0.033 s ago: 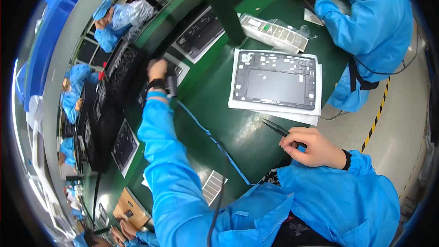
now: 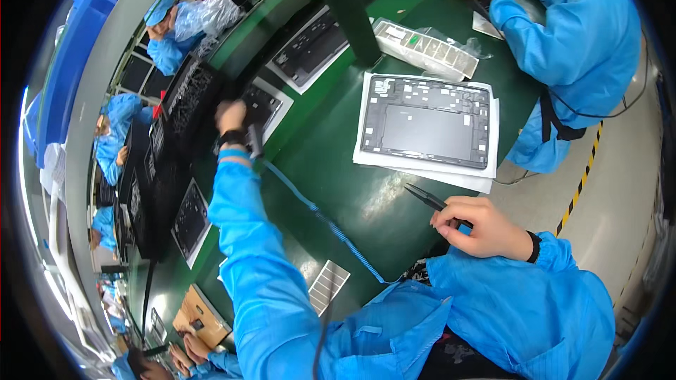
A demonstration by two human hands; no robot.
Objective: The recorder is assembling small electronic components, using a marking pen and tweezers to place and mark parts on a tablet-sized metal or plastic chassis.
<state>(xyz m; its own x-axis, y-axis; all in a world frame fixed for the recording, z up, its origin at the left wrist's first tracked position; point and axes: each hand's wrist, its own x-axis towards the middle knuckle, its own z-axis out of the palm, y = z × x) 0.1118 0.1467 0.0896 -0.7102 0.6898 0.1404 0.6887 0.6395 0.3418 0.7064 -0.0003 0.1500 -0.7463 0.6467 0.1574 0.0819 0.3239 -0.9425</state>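
Observation:
My right hand (image 2: 486,226) is closed round a pair of black tweezers (image 2: 427,197), their tips pointing left above the table. Beyond them lies a dark tablet back cover (image 2: 424,137) with several small pale pads on it, resting on white sheets (image 2: 422,174). My left arm stretches out to the far left. There my left hand (image 2: 230,117) is blurred, and its fingers cannot be made out. Beside it lies another dark cover (image 2: 266,107) on white paper. A wrist strap with a coiled blue cord (image 2: 338,231) runs from that wrist back toward my body.
A white box with compartments (image 2: 426,49) stands behind the cover, near a green post (image 2: 341,10). Further covers lie at the left (image 2: 190,222) and far side (image 2: 310,49). A label sheet (image 2: 329,287) sits near my left sleeve. A co-worker (image 2: 574,35) works at the right.
My left hand has shifted slightly left and nearer, showing more of the cover beside it. My right hand and the tweezers stay put.

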